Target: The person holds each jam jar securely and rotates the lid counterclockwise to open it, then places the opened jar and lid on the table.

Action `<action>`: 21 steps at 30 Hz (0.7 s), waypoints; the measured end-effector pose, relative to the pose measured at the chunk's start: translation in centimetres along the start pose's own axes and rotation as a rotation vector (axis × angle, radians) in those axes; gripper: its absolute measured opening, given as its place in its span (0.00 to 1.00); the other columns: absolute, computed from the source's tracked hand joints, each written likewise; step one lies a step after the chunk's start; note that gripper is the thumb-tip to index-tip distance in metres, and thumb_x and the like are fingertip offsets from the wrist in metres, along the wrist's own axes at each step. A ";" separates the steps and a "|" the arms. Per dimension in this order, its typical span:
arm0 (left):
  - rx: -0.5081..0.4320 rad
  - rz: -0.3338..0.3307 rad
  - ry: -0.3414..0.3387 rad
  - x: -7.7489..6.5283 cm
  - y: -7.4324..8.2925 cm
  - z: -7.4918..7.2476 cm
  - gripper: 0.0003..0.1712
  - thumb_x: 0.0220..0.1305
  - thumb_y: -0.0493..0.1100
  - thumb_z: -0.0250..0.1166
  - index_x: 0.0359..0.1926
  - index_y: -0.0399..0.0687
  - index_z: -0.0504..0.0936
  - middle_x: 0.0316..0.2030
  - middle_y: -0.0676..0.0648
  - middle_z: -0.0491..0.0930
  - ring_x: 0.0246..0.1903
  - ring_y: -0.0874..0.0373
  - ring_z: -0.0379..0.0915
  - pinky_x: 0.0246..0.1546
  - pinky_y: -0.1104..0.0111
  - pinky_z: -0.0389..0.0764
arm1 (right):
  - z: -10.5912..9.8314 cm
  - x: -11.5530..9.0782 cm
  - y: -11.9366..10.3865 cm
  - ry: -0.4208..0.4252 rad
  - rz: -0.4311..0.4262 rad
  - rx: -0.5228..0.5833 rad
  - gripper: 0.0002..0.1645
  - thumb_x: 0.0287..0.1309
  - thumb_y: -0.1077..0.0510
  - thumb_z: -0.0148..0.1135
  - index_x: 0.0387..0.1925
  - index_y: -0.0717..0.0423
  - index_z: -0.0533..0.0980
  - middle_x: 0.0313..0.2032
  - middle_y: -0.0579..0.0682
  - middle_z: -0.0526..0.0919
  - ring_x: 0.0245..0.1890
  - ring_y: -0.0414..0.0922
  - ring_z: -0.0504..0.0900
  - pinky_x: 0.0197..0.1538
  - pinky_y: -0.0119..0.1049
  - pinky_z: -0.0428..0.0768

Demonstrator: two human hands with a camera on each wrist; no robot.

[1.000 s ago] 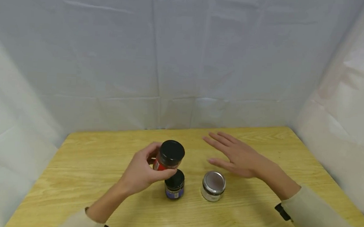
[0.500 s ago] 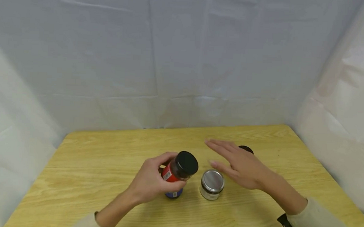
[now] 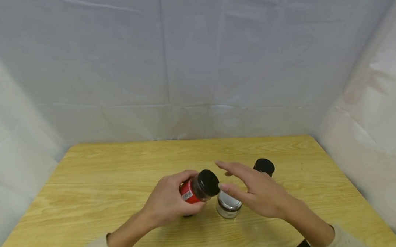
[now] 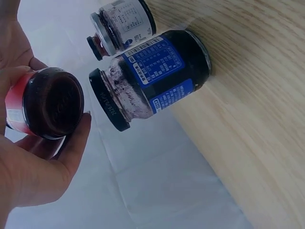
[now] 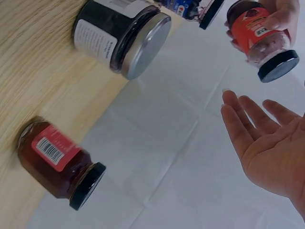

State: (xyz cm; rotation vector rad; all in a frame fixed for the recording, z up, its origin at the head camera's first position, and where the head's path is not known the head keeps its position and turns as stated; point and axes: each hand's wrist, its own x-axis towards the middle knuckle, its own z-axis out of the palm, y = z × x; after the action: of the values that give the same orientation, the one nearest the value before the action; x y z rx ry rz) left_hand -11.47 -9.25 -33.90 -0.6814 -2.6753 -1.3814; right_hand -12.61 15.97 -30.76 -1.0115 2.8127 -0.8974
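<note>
My left hand (image 3: 166,199) grips a glass jar (image 3: 188,193) with a red label and a black lid. It is held up off the table, tilted so that the lid leans right. My right hand (image 3: 263,191) hovers beside that lid, fingers extended; the right wrist view shows a gap between them. Under the held jar stands a blue-labelled jar (image 4: 157,71) with a black lid, mostly hidden in the head view. A silver-lidded jar (image 3: 227,209) is upright below my right fingertips. Behind my right hand stands an amber jar (image 5: 57,157) with a red label and black lid.
The jars stand on a light wooden table (image 3: 116,179). White sheeting (image 3: 200,64) hangs behind the table's far edge and along both sides.
My left hand has moved right with the red-labelled jar, tilting its lid rightward. My right hand has shifted lower and closer to that lid, uncovering the amber jar behind it.
</note>
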 end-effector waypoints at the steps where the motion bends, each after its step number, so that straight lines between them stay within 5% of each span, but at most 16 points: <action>1: 0.032 0.009 0.007 0.0 0.1 0.0 0.29 0.43 0.47 0.76 0.50 0.59 0.79 0.33 0.62 0.78 0.28 0.66 0.74 0.28 0.71 0.78 | 0.0 0.0 -0.2 -0.009 0.019 0.022 0.31 0.66 0.35 0.48 0.69 0.25 0.57 0.63 0.29 0.64 0.55 0.33 0.72 0.48 0.44 0.76; 8: 0.220 0.067 0.003 0.0 1.1 0.3 0.29 0.42 0.51 0.74 0.49 0.54 0.80 0.35 0.61 0.79 0.31 0.66 0.72 0.29 0.73 0.76 | 0.6 0.1 -1.6 -0.037 0.104 0.062 0.38 0.57 0.28 0.53 0.67 0.31 0.63 0.53 0.28 0.73 0.41 0.30 0.75 0.41 0.35 0.77; 15: 0.241 0.086 -0.015 -0.1 1.3 0.4 0.28 0.44 0.52 0.73 0.49 0.54 0.79 0.35 0.61 0.79 0.31 0.66 0.71 0.30 0.73 0.76 | 1.6 0.3 -2.1 0.012 0.063 0.165 0.40 0.53 0.32 0.62 0.63 0.46 0.69 0.44 0.37 0.78 0.32 0.33 0.77 0.35 0.29 0.80; 21: 0.226 0.107 -0.009 -0.3 1.3 0.6 0.26 0.43 0.52 0.73 0.46 0.55 0.80 0.33 0.62 0.78 0.30 0.67 0.71 0.28 0.74 0.75 | 1.8 0.6 -2.1 0.013 0.046 0.264 0.31 0.52 0.37 0.67 0.55 0.44 0.74 0.41 0.39 0.78 0.31 0.36 0.78 0.32 0.32 0.81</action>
State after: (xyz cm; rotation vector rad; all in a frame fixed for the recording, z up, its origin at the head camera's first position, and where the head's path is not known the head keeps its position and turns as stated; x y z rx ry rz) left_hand -10.59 -8.20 -33.36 -0.7938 -2.6993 -1.0335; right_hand -11.47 13.35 -31.07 -0.9035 2.6216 -1.2313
